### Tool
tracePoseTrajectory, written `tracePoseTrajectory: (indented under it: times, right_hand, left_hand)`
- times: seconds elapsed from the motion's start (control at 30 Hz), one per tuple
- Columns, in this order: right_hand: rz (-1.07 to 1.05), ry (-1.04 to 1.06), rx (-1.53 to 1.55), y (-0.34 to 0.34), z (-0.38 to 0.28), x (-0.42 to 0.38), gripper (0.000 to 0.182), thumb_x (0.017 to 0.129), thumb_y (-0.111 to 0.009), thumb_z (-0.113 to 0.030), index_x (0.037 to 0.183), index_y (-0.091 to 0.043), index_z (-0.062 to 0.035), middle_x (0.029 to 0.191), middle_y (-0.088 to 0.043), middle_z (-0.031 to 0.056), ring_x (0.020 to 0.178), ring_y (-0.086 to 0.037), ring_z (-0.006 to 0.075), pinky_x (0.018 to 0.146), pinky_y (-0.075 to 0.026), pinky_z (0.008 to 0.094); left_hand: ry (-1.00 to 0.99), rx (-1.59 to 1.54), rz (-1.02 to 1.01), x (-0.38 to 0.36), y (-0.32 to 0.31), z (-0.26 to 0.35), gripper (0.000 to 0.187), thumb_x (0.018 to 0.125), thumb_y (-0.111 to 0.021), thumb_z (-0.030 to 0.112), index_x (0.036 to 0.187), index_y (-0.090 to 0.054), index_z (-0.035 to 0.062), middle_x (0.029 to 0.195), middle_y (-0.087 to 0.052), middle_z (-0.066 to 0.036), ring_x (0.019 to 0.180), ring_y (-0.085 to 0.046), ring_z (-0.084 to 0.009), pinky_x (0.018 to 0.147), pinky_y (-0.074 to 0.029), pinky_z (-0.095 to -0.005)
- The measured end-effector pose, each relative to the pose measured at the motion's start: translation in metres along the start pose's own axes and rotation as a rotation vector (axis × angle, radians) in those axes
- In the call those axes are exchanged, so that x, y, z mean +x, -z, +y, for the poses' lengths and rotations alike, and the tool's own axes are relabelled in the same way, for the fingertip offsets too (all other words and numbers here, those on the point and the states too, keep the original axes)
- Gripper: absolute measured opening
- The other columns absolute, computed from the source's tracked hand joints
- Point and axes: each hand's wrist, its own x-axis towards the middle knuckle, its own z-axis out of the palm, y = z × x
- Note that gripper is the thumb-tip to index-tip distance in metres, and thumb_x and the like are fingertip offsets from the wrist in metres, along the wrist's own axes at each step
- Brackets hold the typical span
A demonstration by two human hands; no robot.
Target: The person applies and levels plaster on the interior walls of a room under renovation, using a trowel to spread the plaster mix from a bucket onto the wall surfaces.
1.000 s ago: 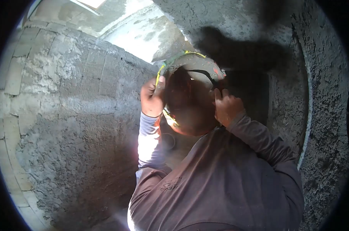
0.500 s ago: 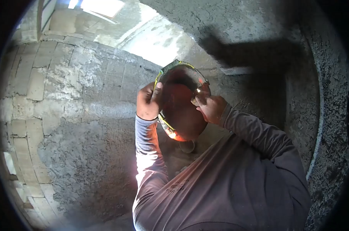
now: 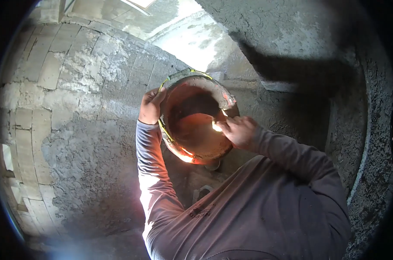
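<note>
An orange bucket (image 3: pixel 196 134), its mouth turned up towards me, is held in front of my chest. Grey mortar crusts its rim, along which a yellow-green band runs at the left and top. My left hand (image 3: pixel 151 105) grips the rim on the left side, thumb uppermost. At the right side of the mouth, my right hand (image 3: pixel 241 131) is closed around a short thing with a pale, brightly lit end (image 3: pixel 216 126); the rest of it is hidden by the fingers, and I cannot tell its kind. Shadow covers the upper inside of the bucket.
To the left stands a block wall (image 3: pixel 29 125), partly coated with rough grey plaster (image 3: pixel 88 173). Another rough plastered wall (image 3: pixel 287 30) is at the upper right, with a dark shadow across it. Bright light falls on a surface (image 3: pixel 187 41) at the top.
The bucket has swung so that its mouth faces me more fully and shows wider. My left hand has shifted left and slightly down with the rim; my right hand is a little lower.
</note>
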Motion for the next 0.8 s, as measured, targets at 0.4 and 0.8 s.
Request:
tracePoseTrajectory:
  times: [0.4,0.8]
  right_hand:
    - [0.064,-0.580,-0.300,0.081,-0.002,-0.034,0.032,0.082,-0.068,-0.020,0.113,-0.062,-0.0096,0.089,-0.061,0.0076,0.072,-0.065,0.0237,0.057,-0.052,0.0379]
    - [0.242,-0.315,-0.207,0.052,0.021,-0.014,0.036,0.090,-0.063,-0.021,0.123,-0.058,-0.0091,0.097,-0.064,0.0134,0.079,-0.066,0.0299,0.065,-0.054,0.0425]
  left_hand:
    - [-0.188,-0.049,-0.225,0.015,-0.072,0.048,0.035,0.104,-0.053,0.025,0.079,-0.064,0.0037,0.065,-0.053,0.007,0.059,-0.041,-0.0028,0.054,-0.033,-0.0231]
    - [-0.447,0.360,-0.387,0.037,-0.100,0.110,0.037,0.102,-0.058,0.027,0.076,-0.055,0.0009,0.067,-0.045,0.006,0.066,-0.040,-0.0067,0.060,-0.036,-0.0272]
